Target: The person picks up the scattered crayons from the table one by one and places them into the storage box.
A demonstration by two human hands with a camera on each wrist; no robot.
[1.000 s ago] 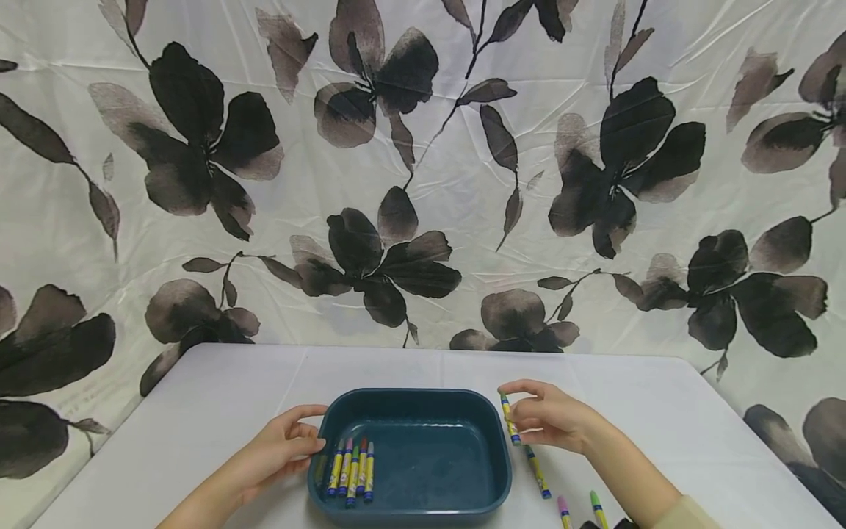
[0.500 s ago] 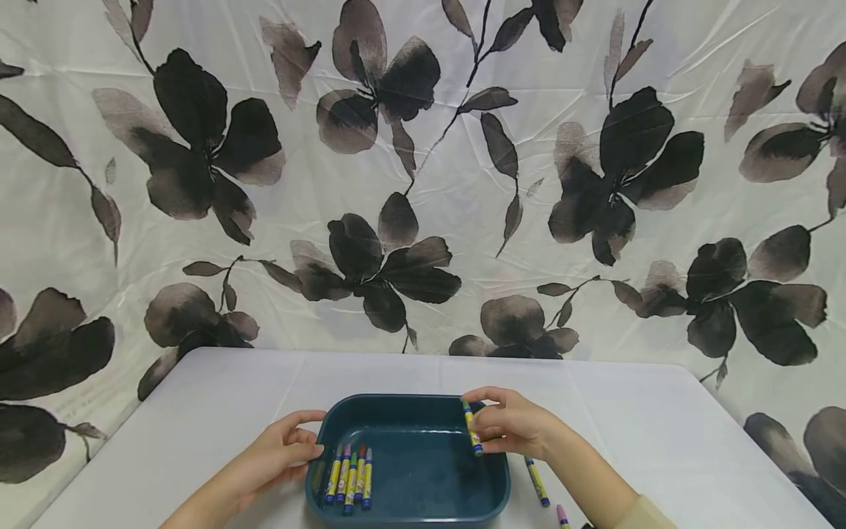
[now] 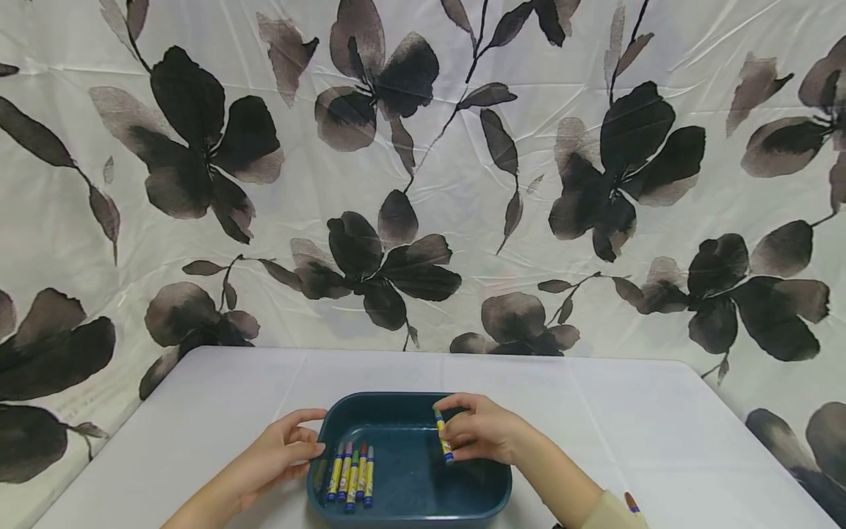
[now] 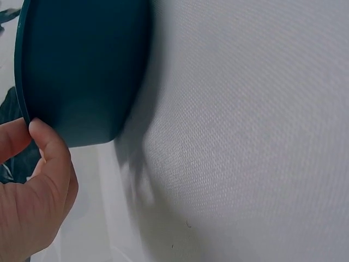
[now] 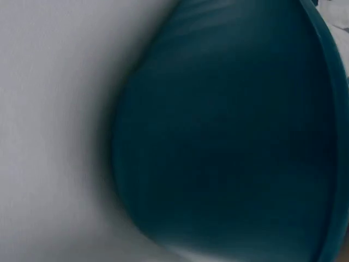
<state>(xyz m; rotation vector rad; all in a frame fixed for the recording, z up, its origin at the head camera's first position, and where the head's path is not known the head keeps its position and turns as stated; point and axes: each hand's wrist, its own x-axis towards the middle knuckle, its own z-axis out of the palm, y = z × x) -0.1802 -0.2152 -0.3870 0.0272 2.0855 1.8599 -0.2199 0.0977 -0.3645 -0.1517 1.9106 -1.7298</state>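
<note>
A dark teal plastic tub (image 3: 410,519) with rounded corners sits on the table. In the head view, my left hand (image 3: 280,457) is at its left rim. The left wrist view shows that hand (image 4: 41,191) pinching the rim between thumb and finger. My right hand (image 3: 485,432) is over the right half of the tub. It pinches a crayon (image 3: 443,436) with a yellow wrapper, a blue lower end and a greenish tip. Several similar crayons (image 3: 352,476) lie side by side at the tub's left. Only the tub's outer wall (image 5: 229,131) fills the right wrist view, the hand hidden.
White cloth covers the table (image 3: 595,411). A brown-tipped crayon (image 3: 632,502) lies near the front edge, partly behind the right sleeve (image 3: 611,513). Behind the table hangs a white curtain (image 3: 476,184) with dark flowers.
My right hand has carried the crayon leftward from beside the tub to over its inside. My right forearm now covers the loose crayons seen earlier. The left hand stays at the rim.
</note>
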